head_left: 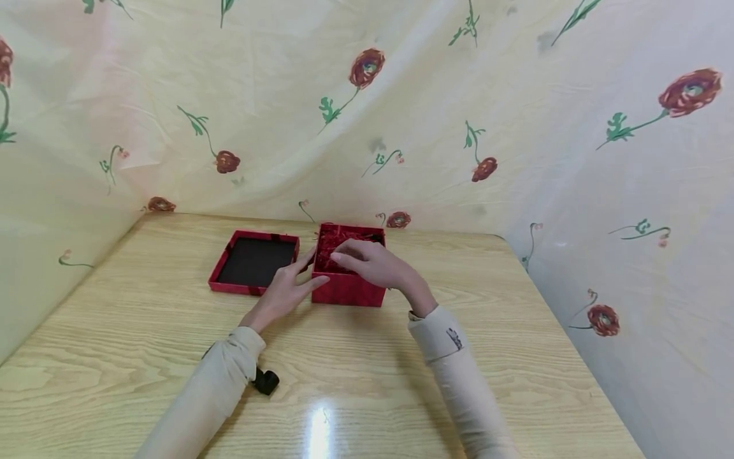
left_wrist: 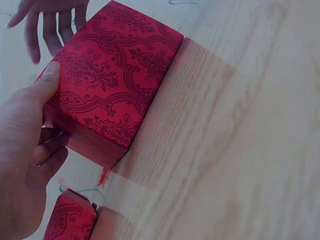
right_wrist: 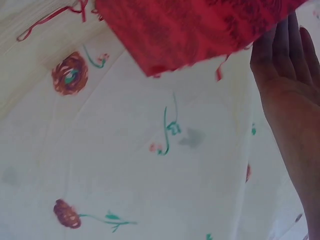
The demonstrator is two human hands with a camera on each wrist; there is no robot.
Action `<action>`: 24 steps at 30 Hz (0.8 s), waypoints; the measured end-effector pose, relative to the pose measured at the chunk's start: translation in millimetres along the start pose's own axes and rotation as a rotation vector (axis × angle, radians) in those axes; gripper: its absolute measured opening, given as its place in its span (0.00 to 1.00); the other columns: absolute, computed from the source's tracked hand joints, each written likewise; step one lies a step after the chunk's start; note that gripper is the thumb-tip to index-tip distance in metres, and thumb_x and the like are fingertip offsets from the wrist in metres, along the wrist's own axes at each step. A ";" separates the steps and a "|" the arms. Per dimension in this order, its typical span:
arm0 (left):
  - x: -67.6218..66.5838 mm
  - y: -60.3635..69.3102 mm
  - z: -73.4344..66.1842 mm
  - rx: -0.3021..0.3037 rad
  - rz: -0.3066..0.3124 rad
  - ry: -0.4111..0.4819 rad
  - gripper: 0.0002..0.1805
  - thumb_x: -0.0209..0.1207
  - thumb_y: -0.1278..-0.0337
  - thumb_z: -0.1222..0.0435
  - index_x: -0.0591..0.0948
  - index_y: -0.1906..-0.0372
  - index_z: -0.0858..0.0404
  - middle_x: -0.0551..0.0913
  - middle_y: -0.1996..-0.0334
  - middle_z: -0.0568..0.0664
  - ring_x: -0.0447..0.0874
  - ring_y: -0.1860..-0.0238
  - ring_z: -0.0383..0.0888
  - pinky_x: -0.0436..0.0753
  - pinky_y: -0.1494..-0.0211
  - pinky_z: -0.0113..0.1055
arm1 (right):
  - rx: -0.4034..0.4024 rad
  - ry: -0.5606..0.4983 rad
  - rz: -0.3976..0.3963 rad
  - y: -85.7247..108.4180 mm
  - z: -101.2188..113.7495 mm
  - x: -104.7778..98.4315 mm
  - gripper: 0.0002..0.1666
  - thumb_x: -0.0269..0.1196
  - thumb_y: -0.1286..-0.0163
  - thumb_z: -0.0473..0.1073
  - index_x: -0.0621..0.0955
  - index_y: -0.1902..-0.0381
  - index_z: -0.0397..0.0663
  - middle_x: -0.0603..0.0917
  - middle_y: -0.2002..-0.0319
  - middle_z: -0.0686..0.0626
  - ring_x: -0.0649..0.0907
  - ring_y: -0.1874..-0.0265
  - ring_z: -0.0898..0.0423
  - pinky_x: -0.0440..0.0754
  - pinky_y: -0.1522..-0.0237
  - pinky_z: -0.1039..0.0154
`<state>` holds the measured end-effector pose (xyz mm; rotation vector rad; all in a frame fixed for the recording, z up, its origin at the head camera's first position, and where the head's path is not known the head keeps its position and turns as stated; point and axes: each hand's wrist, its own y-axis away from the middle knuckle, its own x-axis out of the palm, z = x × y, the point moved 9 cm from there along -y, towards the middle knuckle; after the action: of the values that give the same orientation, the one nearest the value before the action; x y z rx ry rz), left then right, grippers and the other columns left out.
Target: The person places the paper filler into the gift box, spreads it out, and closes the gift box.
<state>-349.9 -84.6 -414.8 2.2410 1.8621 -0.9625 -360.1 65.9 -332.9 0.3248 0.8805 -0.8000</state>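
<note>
An open red patterned box stands near the back of the table with red shredded paper inside. My left hand holds its front left corner. In the left wrist view the thumb presses the box's front face and the other fingers bend along the left side. Over the box's opening hovers my right hand, fingers pointing down and loosely bent. The left wrist view shows those fingers spread apart above the rim, with nothing visible in them. Whether they touch the paper cannot be told.
Left of the box lies the box lid, its black inside facing up. A small black object sits on the wooden table partly behind the left sleeve. Flowered cloth hangs behind the table and along both sides.
</note>
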 end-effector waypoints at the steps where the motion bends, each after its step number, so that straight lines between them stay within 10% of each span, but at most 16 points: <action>1: 0.4 0.0 0.2 -0.005 0.003 0.004 0.44 0.63 0.28 0.50 0.56 0.16 0.55 0.60 0.21 0.58 0.60 0.23 0.60 0.66 0.28 0.61 | -0.012 -0.021 -0.024 3.5 -2.4 -5.6 0.24 0.54 0.17 0.55 0.81 0.39 0.43 0.85 0.46 0.47 0.83 0.47 0.52 0.81 0.43 0.50; 24: 1.2 -1.2 0.3 -0.003 0.001 0.013 0.45 0.64 0.28 0.52 0.56 0.17 0.58 0.58 0.21 0.63 0.57 0.23 0.61 0.64 0.27 0.61 | 0.146 -0.221 -0.245 71.9 -106.4 -54.7 0.23 0.52 0.15 0.46 0.78 0.38 0.33 0.84 0.48 0.31 0.85 0.49 0.37 0.78 0.45 0.34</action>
<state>-351.0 -83.3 -415.2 2.2516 1.8663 -0.9463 -387.2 200.2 -359.5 0.2524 0.6623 -1.1089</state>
